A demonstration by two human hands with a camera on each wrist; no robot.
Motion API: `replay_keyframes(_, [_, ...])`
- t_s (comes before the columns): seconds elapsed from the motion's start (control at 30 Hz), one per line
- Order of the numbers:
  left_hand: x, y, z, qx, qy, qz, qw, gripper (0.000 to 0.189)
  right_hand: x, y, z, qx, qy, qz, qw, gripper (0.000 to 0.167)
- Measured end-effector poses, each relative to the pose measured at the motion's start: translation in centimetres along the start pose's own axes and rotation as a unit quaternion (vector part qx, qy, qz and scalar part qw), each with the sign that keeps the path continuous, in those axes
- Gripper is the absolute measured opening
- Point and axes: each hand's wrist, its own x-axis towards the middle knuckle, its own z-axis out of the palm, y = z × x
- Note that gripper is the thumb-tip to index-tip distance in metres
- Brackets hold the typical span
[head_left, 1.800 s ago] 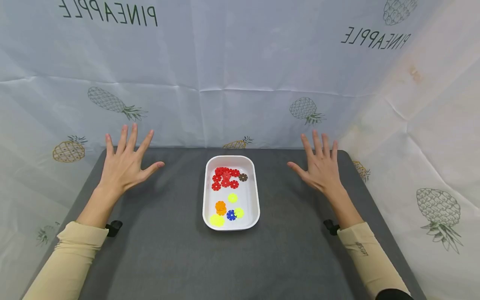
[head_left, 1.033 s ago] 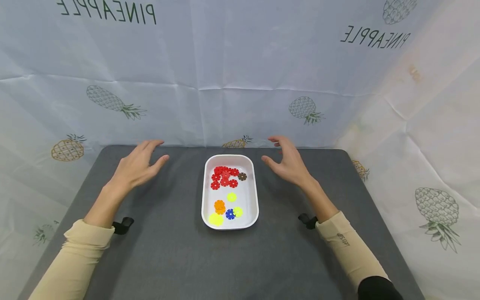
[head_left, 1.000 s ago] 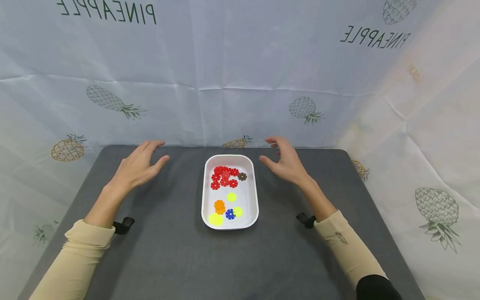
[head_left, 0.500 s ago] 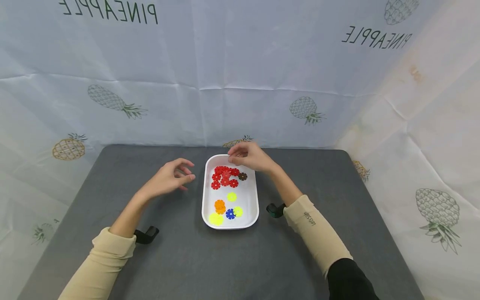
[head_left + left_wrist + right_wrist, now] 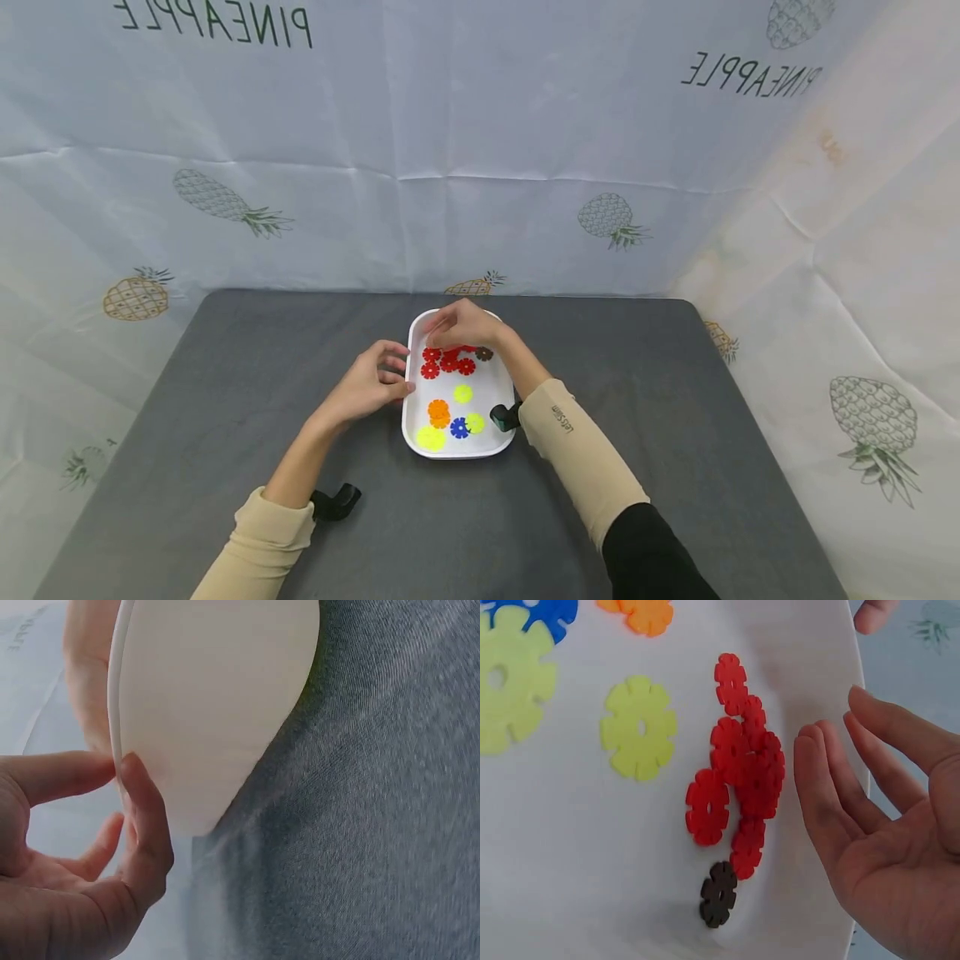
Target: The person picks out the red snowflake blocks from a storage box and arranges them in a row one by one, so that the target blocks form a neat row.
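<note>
A white plastic tray (image 5: 491, 396) stands on the grey table, holding flat flower-shaped plastic discs. My left hand (image 5: 366, 385) is at the tray's left side; in the left wrist view its thumb and a finger pinch the rim, beside the tray's outer wall (image 5: 217, 697). My right hand (image 5: 471, 325) reaches over the tray's far end. In the right wrist view, its loosely bent fingers (image 5: 815, 772) are close beside the red discs (image 5: 731, 754), with nothing between fingers and thumb. A dark brown disc (image 5: 718, 894) lies near the reds, and a yellow disc (image 5: 639, 727) lies apart.
Toward the tray's near end lie orange discs (image 5: 438, 413), a blue disc (image 5: 460, 428) and more yellow discs (image 5: 431, 438). The grey table (image 5: 420, 525) extends around the tray. A white curtain with pineapple prints (image 5: 480, 125) hangs behind it.
Both hands have come inward from their spread positions at the sides. The left now pinches the tray's left rim; the right has moved left over the far end. The discs visible look unmoved.
</note>
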Motion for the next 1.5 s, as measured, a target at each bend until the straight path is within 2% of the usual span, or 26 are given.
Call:
replay_keyframes(0.27, [-0.3,-0.3,0.3,-0.028,0.012,-0.013,0.9995,0.062,1.1,-0.2,1.0,-0.005,-0.061,0.047,0.9970,0.025])
replay_keyframes(0.43, [-0.7,-0.4,0.4,-0.045,0.014,-0.016,0.9988,0.062,1.2,0.4,1.4,-0.004,-0.083,0.057,0.9949,0.030])
replay_keyframes(0.57, [-0.9,-0.6,0.3,-0.058,0.014,-0.014,0.9981,0.062,1.3,0.7,1.6,-0.030,-0.083,0.059,0.9944,0.033])
replay_keyframes(0.77, [-0.8,-1.0,0.3,-0.079,0.014,-0.012,0.9967,0.063,1.5,1.0,1.8,-0.062,-0.077,0.053,0.9937,0.028])
replay_keyframes(1.17, [-1.1,-1.4,0.3,-0.094,0.014,-0.025,0.9951,0.067,1.5,1.5,2.3,-0.115,-0.062,0.004,0.9914,0.023])
replay_keyframes(1.5, [-0.8,-1.5,0.4,-0.108,0.007,-0.027,0.9938,0.066,1.4,2.4,2.3,-0.097,-0.061,-0.006,0.9934,0.025])
